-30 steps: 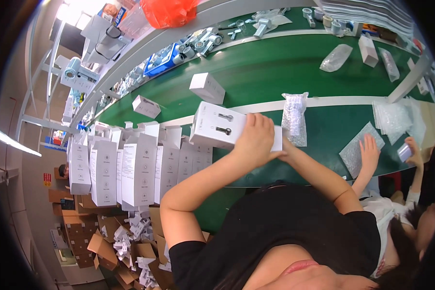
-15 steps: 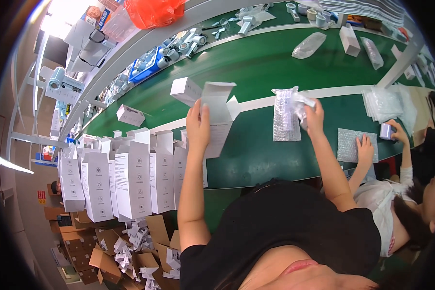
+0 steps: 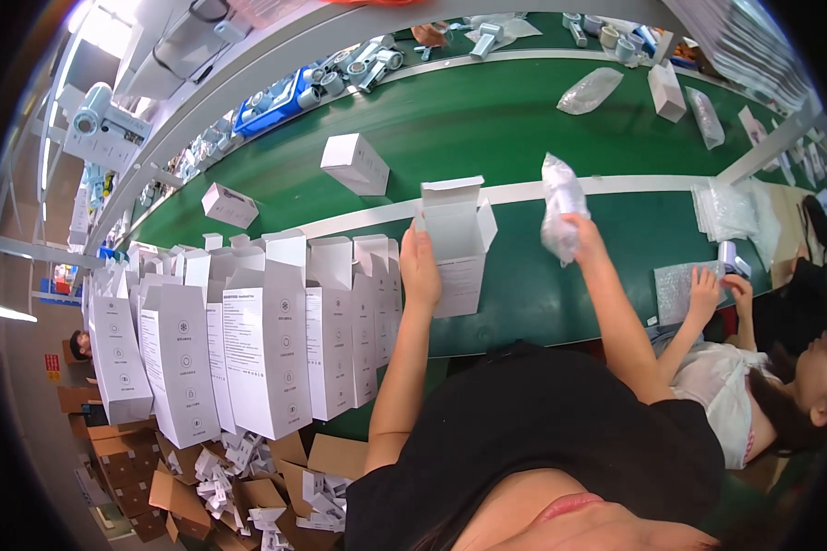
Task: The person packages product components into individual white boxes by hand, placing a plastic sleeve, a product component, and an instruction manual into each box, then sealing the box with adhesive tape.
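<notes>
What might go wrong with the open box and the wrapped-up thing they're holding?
The plastic-wrapped packet could slip, since the right hand grips only its lower part. The raised flaps of the open white carton might snag the packet if the two met. And the left hand is close beside the row of standing cartons, so a bump might tip one.

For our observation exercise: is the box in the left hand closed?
No, the left hand holds a white box with its top flap raised.
</notes>
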`<state>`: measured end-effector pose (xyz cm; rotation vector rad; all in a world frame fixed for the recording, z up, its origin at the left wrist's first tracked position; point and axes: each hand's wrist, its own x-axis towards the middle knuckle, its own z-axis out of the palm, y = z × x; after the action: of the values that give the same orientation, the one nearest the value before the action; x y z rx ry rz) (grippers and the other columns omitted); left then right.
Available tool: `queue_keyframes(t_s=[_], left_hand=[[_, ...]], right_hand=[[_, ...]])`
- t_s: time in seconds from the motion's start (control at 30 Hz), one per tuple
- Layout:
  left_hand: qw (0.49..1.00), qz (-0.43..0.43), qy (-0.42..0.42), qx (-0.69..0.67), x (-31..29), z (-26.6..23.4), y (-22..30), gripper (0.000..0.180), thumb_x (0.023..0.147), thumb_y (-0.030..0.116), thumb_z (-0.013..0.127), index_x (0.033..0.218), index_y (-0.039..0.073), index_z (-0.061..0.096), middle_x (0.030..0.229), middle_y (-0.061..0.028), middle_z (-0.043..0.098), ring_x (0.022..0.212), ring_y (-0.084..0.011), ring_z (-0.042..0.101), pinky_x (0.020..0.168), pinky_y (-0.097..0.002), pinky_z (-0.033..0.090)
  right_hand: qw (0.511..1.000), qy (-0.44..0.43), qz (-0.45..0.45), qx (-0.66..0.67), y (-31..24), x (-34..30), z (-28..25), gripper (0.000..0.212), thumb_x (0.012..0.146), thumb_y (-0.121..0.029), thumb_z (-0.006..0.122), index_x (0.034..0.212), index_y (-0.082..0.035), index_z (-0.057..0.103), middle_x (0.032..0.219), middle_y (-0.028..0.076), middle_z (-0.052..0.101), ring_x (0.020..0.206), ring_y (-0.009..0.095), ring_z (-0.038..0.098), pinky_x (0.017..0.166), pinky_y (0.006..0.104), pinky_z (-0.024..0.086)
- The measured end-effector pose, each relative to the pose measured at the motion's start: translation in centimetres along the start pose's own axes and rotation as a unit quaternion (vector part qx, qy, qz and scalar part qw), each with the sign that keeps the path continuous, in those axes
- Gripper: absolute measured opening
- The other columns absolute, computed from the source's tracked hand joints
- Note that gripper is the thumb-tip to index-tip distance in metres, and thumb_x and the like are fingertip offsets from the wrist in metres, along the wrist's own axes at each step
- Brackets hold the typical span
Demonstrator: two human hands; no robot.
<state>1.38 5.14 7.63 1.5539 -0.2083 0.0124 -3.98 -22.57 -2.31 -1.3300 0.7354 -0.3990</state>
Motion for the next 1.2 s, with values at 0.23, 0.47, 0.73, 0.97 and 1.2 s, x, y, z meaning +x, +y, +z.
queue_keyframes(t_s=[0.23,0.47,0.73,0.97,1.2], left_hand=[[0.982,-0.045,-0.119,0.138,0.2,1.7,-2.8,0.042,0.094,0.03,0.031,0.115,0.0,0.052,0.095,-0.0165,0.055,0.083,-0.0254,0.051,0.076,-0.0307,0.039],[0.992,0.077,-0.089,0.035,-0.6,3.9,-3.6,0.047,0.093,0.034,0.03,0.119,-0.001,0.048,0.1,-0.0169,0.054,0.088,-0.0273,0.049,0.08,-0.0342,0.038],[0.97,0.24,-0.019,0.04,-2.3,6.4,-5.2,0.061,0.092,0.046,0.029,0.128,-0.003,0.037,0.116,-0.0191,0.046,0.102,-0.0312,0.043,0.089,-0.0395,0.033],[0.968,0.247,0.026,0.044,-3.4,7.4,-6.1,0.066,0.091,0.049,0.027,0.129,-0.005,0.034,0.12,-0.0204,0.043,0.105,-0.032,0.042,0.092,-0.0393,0.031],[0.965,0.253,0.055,0.038,-4.2,7.6,-6.3,0.066,0.092,0.049,0.025,0.129,-0.005,0.033,0.124,-0.0207,0.042,0.108,-0.0327,0.042,0.094,-0.04,0.031]], right_hand=[[0.911,-0.295,-0.228,-0.177,-17.6,-8.6,0.7,0.059,0.06,-0.006,0.061,0.117,-0.001,0.046,0.104,0.017,0.058,0.085,0.024,0.058,0.072,0.0294,0.046],[0.466,-0.334,-0.425,-0.7,-24.4,-11.5,5.8,0.05,0.055,-0.011,0.064,0.103,-0.005,0.051,0.096,0.016,0.056,0.074,0.027,0.056,0.064,0.0325,0.044],[0.277,-0.485,-0.264,-0.787,-25.0,-11.3,12.6,0.037,0.057,-0.011,0.062,0.093,-0.008,0.052,0.088,0.016,0.057,0.069,0.029,0.056,0.059,0.0355,0.044],[0.363,-0.518,-0.322,-0.704,-19.2,-8.1,11.8,0.034,0.063,-0.017,0.064,0.093,-0.006,0.055,0.084,0.016,0.058,0.073,0.029,0.057,0.064,0.0362,0.045],[0.368,-0.565,-0.409,-0.615,-13.8,-6.8,9.5,0.035,0.069,-0.026,0.064,0.098,-0.008,0.056,0.088,0.012,0.059,0.077,0.029,0.056,0.069,0.0369,0.045]])
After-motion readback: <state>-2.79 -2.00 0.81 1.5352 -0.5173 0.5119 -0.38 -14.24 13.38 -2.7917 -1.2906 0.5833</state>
